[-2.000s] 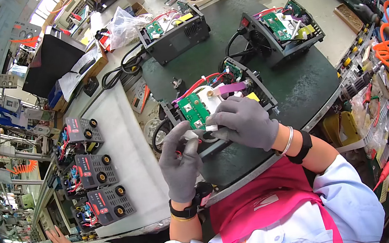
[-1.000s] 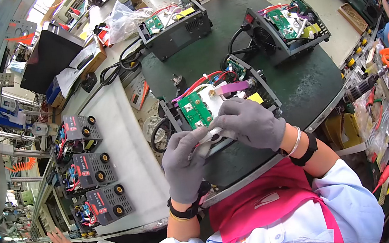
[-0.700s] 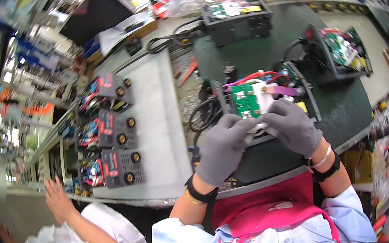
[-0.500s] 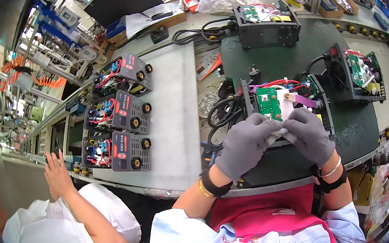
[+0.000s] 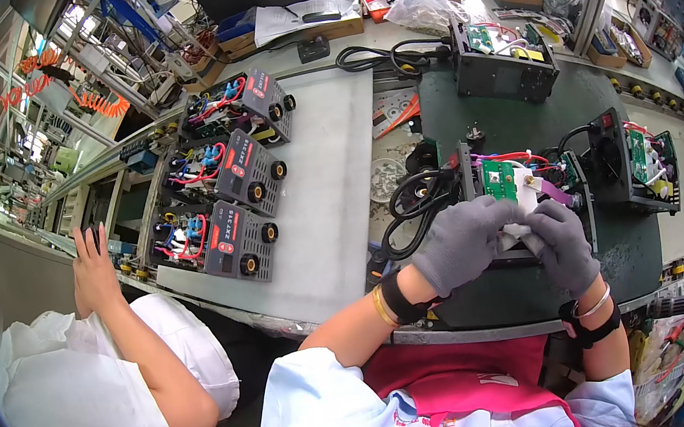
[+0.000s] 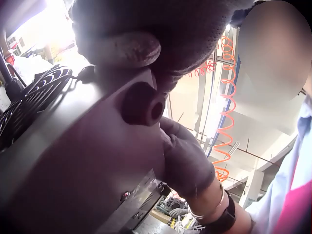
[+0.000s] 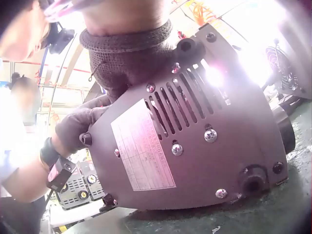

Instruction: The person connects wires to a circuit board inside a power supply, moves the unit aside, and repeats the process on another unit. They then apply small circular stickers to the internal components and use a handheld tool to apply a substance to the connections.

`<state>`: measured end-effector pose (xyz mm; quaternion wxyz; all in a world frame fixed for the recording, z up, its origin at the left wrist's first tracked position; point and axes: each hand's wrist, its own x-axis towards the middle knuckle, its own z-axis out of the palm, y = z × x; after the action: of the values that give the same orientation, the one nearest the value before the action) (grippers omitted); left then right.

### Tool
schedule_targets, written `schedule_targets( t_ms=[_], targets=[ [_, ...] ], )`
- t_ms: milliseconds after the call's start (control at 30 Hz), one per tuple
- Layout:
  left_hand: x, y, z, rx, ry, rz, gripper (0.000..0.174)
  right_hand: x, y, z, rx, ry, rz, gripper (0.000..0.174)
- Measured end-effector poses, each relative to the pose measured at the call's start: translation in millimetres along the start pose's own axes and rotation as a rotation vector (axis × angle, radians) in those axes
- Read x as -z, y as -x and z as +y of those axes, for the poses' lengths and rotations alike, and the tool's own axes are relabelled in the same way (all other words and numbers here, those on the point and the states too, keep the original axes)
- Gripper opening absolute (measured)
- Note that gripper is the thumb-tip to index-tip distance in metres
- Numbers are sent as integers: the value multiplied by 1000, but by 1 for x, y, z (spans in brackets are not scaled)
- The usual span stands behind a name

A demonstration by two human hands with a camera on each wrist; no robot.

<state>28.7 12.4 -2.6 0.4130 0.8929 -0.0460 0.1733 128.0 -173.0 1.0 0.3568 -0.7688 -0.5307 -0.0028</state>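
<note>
The left hand [image 5: 460, 243] and right hand [image 5: 560, 243] are covered in grey knit cloth, rough and matt. The scrap [image 5: 514, 233] they pinch is white, thin and matt. The casing [image 7: 195, 161] is dark painted metal, smooth and dull, with bright metal screws [image 7: 210, 135] and a slightly shiny label [image 7: 143, 148]. The board [image 5: 496, 179] is glossy green and the bench mat [image 5: 518, 108] is matt green.

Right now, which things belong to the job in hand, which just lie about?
In hand: open dark grey case with green circuit board; small white piece, held by left hand and right hand.
Lying about: three dark grey red-labelled units; clear plastic bag.
</note>
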Motion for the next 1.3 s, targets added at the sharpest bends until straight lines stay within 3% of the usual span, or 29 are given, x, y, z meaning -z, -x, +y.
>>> schedule_targets(
  t_ms=[67,100,167,233,733,833,933,1033,1167,1233,1300],
  targets=[
    [-2,1,5,165,60,13,23,-2,3,-5,-216,-179,66,23],
    [-6,1,2,96,69,52,23,-3,6,-7,-322,-268,97,23],
    [-14,3,-9,-39,85,133,24,-7,9,4,-239,-260,147,27],
    [-12,5,-6,-25,90,149,22,-6,6,1,-116,-199,128,28],
    [-23,6,-14,-64,5,208,12,-12,5,-3,-136,-107,124,14],
    [-25,6,-12,-42,-48,223,14,-13,8,0,-122,-65,141,19],
    [-23,11,-10,-47,-27,246,21,-21,15,-2,-65,49,286,29],
    [-24,21,-3,-55,-42,348,31,-13,30,5,-132,-96,440,36],
    [-18,42,14,-170,-355,153,41,28,80,72,-182,280,632,25],
    [-26,48,15,-224,-441,267,42,55,106,106,-245,518,696,24],
    [-31,50,15,-236,-517,289,37,76,130,130,-329,615,555,25]
  ],
)
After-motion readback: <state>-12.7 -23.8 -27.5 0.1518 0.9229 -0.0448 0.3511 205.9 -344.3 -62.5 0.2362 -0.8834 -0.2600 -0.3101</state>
